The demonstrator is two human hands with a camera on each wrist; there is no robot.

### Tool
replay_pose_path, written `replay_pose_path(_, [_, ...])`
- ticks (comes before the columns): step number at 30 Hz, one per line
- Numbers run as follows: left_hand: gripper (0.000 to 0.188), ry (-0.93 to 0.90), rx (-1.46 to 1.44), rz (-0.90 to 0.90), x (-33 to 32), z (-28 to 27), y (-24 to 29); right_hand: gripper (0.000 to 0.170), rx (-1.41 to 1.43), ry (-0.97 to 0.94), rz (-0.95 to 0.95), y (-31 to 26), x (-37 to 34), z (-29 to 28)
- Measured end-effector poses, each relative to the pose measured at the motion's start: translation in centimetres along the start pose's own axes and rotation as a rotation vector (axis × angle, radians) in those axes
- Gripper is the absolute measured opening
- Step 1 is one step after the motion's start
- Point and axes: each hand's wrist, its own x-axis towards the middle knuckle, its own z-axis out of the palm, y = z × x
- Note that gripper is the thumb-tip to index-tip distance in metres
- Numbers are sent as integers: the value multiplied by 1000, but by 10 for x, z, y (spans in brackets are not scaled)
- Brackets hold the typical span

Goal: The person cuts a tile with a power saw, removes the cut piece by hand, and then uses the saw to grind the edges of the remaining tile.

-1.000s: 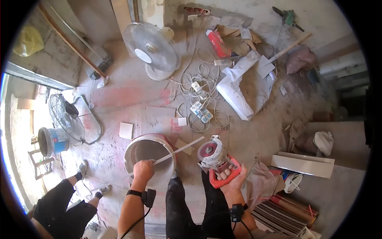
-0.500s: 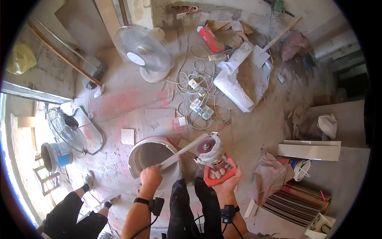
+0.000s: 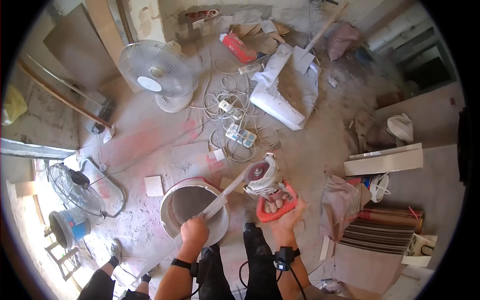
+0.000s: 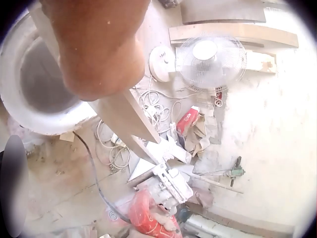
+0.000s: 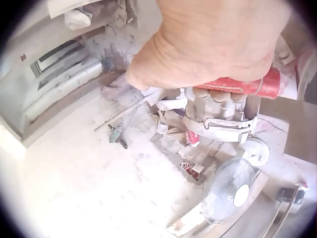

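Observation:
My left hand grips a long, thin pale strip that slants across a large bucket with a whitish rim. The strip's far end reaches the round disc of a dusty circular cutter. My right hand holds the cutter by its red loop handle, fingers curled through the loop. The left wrist view shows the strip running from my fist to the cutter's white guard. In the right wrist view, my hand covers much of the red handle.
Tangled cables with power strips lie on the floor ahead. A standing fan and an open white sack stand beyond. Another person's legs are at lower left. Stacked boards and a draped bag lie at right.
The strip's far end and the cutter's disc, apart a second ago, now overlap in the head view. The strip has turned to show a wider face. The head view has shifted.

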Motion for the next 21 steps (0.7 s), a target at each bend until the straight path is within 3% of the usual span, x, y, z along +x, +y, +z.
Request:
replay_pose_path(6, [27,-80,55,41,3,-9,-2,40,-5,-58,-38,9,10,-10])
replay_pose_path(12, [29,-12,14,53,5,-5,-5,40,29,-31,-23,14,14,-15])
replay_pose_path(21, [38,-132,18,9,7,-19,0,44,-28,2,-120,26,17,-17])
